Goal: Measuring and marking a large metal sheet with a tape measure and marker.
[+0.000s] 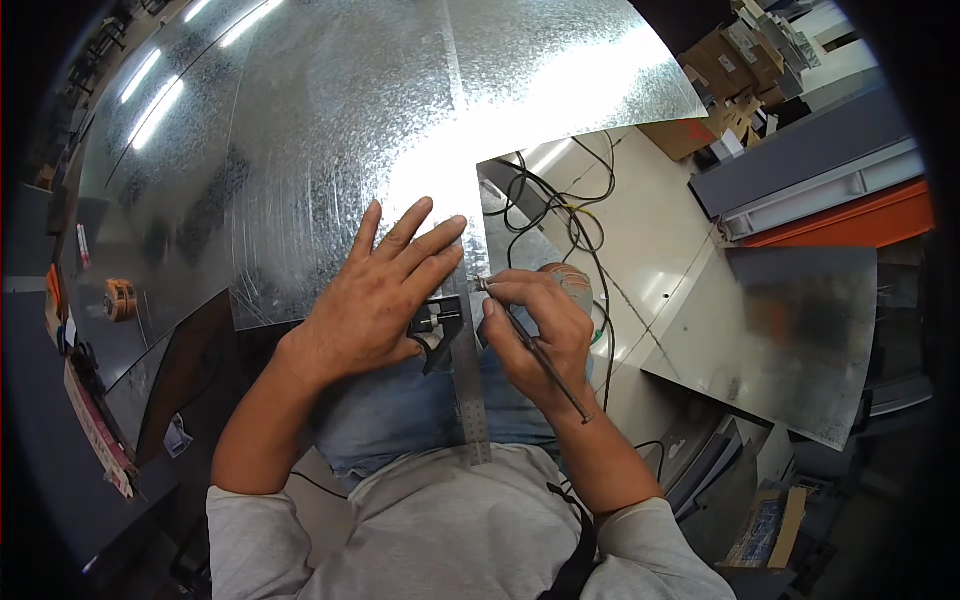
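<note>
A large galvanized metal sheet (320, 130) lies in front of me. A combination square (437, 320), with a black head and a steel rule (470, 400), sits at its near edge; the rule points back toward my body. My left hand (385, 285) lies flat with fingers spread over the sheet and rule, its thumb against the square's head. My right hand (540, 330) pinches a nail-like scriber (545, 368), a thin dark rod with a flat head at its back end. The scriber's front end is at the sheet's right edge beside the rule; the fingers partly hide it.
Black cables (560, 205) run over the pale floor on the right. A smaller metal sheet (780, 340) stands farther right, near an orange panel (850, 215). Cardboard boxes (735, 65) are piled at the far right. An orange tape roll (120, 300) lies at the left.
</note>
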The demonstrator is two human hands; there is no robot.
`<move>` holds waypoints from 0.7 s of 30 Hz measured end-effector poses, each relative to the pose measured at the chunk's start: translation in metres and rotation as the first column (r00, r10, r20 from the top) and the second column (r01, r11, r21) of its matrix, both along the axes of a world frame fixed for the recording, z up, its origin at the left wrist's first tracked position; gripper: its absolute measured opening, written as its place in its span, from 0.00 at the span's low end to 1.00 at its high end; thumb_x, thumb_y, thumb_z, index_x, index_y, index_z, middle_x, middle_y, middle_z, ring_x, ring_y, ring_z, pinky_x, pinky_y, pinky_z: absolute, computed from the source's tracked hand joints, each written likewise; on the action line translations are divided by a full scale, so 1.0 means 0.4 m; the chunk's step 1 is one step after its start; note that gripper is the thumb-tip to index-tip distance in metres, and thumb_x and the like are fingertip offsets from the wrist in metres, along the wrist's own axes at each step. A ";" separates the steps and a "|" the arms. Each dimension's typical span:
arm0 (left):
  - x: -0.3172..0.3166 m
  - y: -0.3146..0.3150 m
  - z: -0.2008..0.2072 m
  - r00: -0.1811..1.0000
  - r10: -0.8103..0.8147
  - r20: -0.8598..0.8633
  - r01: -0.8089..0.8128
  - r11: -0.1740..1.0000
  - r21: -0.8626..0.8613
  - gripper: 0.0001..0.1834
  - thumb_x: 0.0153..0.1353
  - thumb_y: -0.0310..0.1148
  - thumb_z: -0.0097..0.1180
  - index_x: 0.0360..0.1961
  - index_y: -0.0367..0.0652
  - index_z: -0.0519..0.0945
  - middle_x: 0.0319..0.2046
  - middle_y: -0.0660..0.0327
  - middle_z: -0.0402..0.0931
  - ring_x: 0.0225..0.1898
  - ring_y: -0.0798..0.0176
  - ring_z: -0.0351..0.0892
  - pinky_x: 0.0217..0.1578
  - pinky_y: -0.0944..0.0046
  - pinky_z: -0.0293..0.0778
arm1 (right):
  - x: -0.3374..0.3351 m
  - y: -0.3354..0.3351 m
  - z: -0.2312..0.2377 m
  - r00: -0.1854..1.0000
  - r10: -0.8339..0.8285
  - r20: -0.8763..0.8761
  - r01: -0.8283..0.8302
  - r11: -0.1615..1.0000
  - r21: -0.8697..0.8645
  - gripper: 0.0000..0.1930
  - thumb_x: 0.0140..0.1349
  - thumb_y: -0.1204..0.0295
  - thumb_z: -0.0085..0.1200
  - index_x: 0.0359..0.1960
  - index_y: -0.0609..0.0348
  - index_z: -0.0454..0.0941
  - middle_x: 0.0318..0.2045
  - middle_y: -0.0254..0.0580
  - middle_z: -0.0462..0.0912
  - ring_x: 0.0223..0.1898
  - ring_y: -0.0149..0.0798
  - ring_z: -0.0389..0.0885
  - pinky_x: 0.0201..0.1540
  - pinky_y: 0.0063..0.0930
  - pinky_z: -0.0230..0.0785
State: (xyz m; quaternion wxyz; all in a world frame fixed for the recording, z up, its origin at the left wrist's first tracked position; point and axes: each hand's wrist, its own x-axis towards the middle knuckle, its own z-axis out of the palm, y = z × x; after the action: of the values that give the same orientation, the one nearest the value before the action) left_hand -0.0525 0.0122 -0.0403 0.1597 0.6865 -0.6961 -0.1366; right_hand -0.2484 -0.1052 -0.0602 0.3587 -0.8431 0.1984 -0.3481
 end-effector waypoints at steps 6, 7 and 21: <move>-0.001 -0.003 0.001 0.999 -0.024 0.046 0.023 0.999 0.027 0.59 0.34 0.37 0.84 0.72 0.42 0.70 0.79 0.59 0.57 0.82 0.48 0.46 0.79 0.29 0.42 | 0.006 -0.003 -0.007 0.999 -0.039 0.003 0.039 0.999 0.020 0.06 0.57 0.80 0.66 0.37 0.65 0.86 0.38 0.50 0.90 0.39 0.43 0.90 0.44 0.32 0.80; -0.002 -0.003 0.001 0.999 -0.019 0.044 0.017 0.999 0.032 0.59 0.33 0.37 0.84 0.72 0.42 0.70 0.79 0.59 0.57 0.82 0.48 0.46 0.79 0.29 0.42 | 0.006 -0.003 -0.008 0.999 -0.036 0.005 0.036 0.999 0.020 0.06 0.57 0.80 0.67 0.37 0.64 0.86 0.38 0.50 0.90 0.39 0.43 0.90 0.44 0.32 0.80; -0.002 -0.002 -0.013 1.000 -0.003 -0.001 0.003 1.000 0.015 0.61 0.29 0.32 0.82 0.72 0.46 0.68 0.79 0.60 0.58 0.82 0.47 0.47 0.80 0.30 0.39 | 0.009 -0.008 -0.009 1.000 -0.010 -0.003 0.010 1.000 -0.013 0.05 0.58 0.79 0.67 0.36 0.64 0.86 0.38 0.49 0.90 0.38 0.43 0.90 0.44 0.32 0.81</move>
State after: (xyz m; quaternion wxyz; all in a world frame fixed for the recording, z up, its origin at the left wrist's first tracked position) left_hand -0.0533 0.0115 -0.0455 0.1548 0.6867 -0.6959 -0.1421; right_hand -0.2447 -0.1085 -0.0638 0.3510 -0.8449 0.2010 -0.3501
